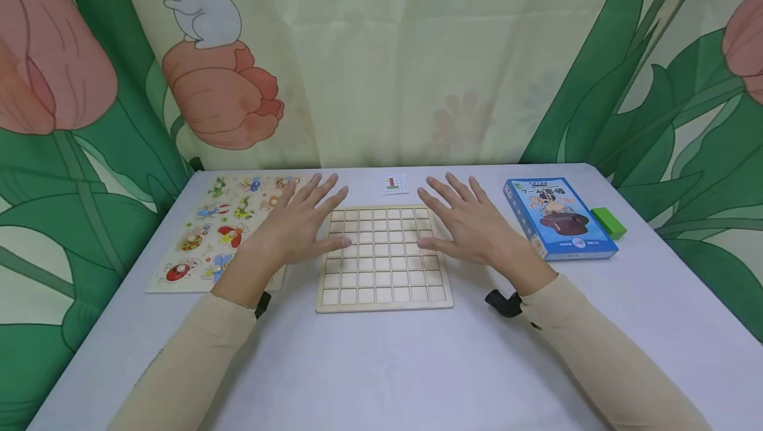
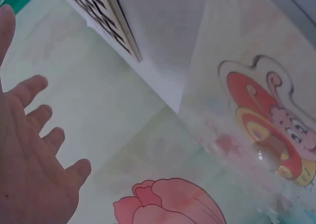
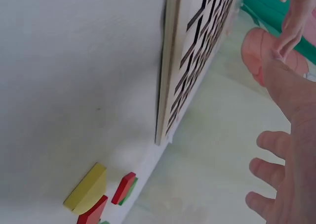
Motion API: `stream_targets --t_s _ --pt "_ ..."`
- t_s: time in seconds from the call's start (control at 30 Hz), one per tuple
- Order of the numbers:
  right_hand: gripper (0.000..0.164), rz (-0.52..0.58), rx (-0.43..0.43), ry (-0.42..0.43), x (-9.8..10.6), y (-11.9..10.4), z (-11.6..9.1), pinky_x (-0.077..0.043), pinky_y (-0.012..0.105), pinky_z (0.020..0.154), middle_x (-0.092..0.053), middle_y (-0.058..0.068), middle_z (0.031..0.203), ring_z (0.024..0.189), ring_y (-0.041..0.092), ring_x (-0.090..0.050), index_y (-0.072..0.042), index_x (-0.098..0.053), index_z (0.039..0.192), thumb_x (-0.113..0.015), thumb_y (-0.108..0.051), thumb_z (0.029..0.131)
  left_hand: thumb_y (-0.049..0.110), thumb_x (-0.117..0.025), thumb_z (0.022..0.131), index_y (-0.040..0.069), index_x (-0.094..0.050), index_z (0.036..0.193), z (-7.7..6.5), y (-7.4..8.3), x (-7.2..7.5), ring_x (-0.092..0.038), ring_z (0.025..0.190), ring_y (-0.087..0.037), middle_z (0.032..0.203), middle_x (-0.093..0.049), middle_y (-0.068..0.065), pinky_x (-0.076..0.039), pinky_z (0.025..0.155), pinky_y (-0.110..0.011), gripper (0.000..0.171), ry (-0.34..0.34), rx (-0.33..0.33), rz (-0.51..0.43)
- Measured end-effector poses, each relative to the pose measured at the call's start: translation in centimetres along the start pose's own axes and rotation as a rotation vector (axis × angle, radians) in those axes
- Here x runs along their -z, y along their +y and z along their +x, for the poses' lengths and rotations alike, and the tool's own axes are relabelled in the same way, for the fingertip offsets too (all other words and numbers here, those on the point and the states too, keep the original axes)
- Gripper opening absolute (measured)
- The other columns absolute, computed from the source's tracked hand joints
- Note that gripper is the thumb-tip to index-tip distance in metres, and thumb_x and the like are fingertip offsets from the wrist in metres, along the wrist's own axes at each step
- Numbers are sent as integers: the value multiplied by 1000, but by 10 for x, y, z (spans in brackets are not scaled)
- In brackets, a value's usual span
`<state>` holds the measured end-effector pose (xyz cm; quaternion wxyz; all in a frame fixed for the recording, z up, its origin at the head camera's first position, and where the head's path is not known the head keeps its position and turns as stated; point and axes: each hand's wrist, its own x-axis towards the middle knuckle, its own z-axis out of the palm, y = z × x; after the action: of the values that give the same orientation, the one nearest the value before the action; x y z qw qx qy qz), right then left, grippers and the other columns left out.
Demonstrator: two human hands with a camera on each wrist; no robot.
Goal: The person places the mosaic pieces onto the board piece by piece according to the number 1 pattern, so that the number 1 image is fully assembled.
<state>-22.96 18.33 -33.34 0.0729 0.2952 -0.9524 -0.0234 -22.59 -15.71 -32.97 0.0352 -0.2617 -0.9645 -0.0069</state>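
Note:
Both hands hover palm-down with spread fingers, holding nothing. My left hand [image 1: 301, 222] is over the gap between a board of cartoon insects [image 1: 193, 265] and a wooden grid board [image 1: 384, 305], its thumb overlapping the grid's left edge. Over the grid's right edge is my right hand [image 1: 471, 226], thumb and fingertips overlapping the squares in the head view. A small card [image 1: 393, 184] with a printed block figure lies behind the grid. In the left wrist view, the left hand [image 2: 34, 159] has its fingers apart; in the right wrist view, the right hand [image 3: 296, 135] does too.
A blue box [image 1: 560, 219] lies right of the right hand, with a green block [image 1: 609, 222] against its far side. The right wrist view shows a yellow block [image 3: 86, 189] and red pieces [image 3: 123, 187] on the white-covered table [image 1: 381, 371]. Behind hangs a flowered curtain [image 1: 381, 87].

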Motion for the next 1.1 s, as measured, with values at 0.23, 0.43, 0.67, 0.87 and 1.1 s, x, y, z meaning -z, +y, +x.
stream_targets --t_s 0.23,0.43,0.67,0.87,1.1 --pt "91 10 -15 -24 -5 9 -14 -9 63 123 -23 10 170 157 39 -14 -20 -28 163 -54 -72 94 69 -58 94 20 -31 162 1 1 -9 -7 159 -32 173 -9 -4 -11 124 -61 88 -70 -16 -83" --pt "90 16 -37 -33 -7 15 -26 -39 63 107 -34 12 164 144 40 -40 -19 -31 162 -58 -70 93 67 -60 94 18 -41 158 -2 0 -12 -10 159 -33 171 -21 -7 -11 124 -59 83 -115 -20 -84" --pt "81 175 -55 -35 -7 27 -36 -43 62 106 -48 11 154 135 38 -48 -21 -41 158 -68 -60 92 63 -69 90 17 -40 158 -5 -3 -5 -13 158 -37 169 -25 -11 -13 124 -60 87 -156 13 -149" --pt "74 360 -59 -93 -13 44 -50 -51 54 100 -53 10 145 127 32 -53 -19 -46 155 -72 -51 93 65 -76 83 16 -43 156 -4 -5 -6 -14 157 -40 168 -27 -14 -17 121 -64 93 -247 33 -196" --pt "75 510 -59 -136 -18 58 -59 -53 34 81 -60 6 131 104 22 -58 -17 -51 151 -85 -33 86 68 -82 73 18 -34 161 0 -3 -11 -14 157 -41 169 -23 -16 -22 120 -64 112 -361 73 -243"
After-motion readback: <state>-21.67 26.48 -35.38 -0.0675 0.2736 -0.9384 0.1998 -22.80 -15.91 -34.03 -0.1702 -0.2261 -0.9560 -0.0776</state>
